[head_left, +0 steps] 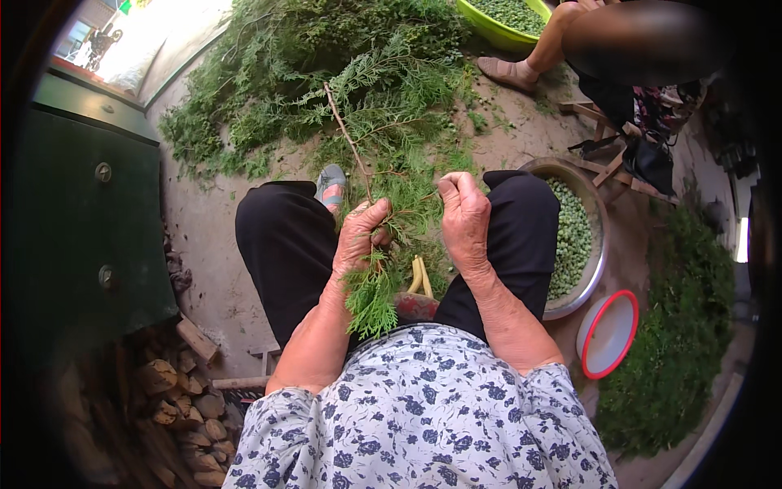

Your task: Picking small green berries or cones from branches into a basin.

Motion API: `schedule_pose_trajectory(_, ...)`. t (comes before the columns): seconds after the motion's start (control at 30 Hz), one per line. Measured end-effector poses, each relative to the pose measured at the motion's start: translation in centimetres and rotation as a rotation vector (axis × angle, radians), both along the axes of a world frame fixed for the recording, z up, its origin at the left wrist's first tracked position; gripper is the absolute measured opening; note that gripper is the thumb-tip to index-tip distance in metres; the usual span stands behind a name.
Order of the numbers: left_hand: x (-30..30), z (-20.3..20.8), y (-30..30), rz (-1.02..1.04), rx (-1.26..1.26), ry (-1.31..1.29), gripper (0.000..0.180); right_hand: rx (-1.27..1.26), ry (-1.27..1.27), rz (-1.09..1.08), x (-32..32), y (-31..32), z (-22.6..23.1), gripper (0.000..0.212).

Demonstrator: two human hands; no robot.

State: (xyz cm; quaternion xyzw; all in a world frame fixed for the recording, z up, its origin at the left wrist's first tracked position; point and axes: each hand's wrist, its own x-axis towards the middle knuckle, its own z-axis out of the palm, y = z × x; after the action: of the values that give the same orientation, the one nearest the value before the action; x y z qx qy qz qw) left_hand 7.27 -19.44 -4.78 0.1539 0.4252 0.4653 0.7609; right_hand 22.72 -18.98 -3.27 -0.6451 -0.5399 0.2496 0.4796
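Note:
My left hand is closed round an evergreen branch; its leafy green sprays hang below the fist toward my lap. From the top of that fist a thin brown stem runs up and away toward the heap of cuttings. Level with it, to the right, my right hand is closed with thumb and fingers pressed together. Whatever those fingers hold, if anything, is too small to make out. Beside my right knee stands a metal basin of small green cones. Two yellow prongs stick up between my thighs.
A large heap of evergreen cuttings lies ahead, with more greenery at the right. A red-rimmed white basin tilts near the metal one. Another person's leg and a green tub are far right. Firewood and a dark green cabinet stand left.

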Motion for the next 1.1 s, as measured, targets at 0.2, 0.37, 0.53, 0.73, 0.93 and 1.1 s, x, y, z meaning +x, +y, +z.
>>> schedule_pose_trajectory(0.2, 0.1, -0.2, -0.2, 0.017, 0.014, -0.004, 0.02, 0.098, 0.018, -0.008, -0.1, 0.2, 0.1, 0.006)
schedule_pose_trajectory(0.37, -1.2, 0.1, 0.0, 0.034, -0.027, 0.06, 0.02, 0.248, -0.198, -0.19, 2.7, 1.7, -0.5, 0.004)
schedule_pose_trajectory(0.53, -1.2, 1.1, -0.2, 0.047, 0.03, 0.009, 0.021, -0.153, 0.846, 0.061, 3.7, 2.1, 0.2, 0.008)
schedule_pose_trajectory(0.73, -1.3, 0.4, 0.0, 0.051, -0.028, -0.089, 0.021, -0.443, 1.18, 0.433, 3.2, 0.8, 0.1, 0.016)
schedule_pose_trajectory(0.93, -1.4, -1.2, 0.1, 0.072, -0.046, -0.217, 0.02, -0.383, 0.981, 0.508, 2.7, 0.0, 0.8, 0.018)
schedule_pose_trajectory(1.1, -1.1, -0.8, 0.1, 0.068, -0.066, -0.218, 0.02, -0.498, 0.979, 0.528, 1.9, -0.2, 1.0, 0.021)
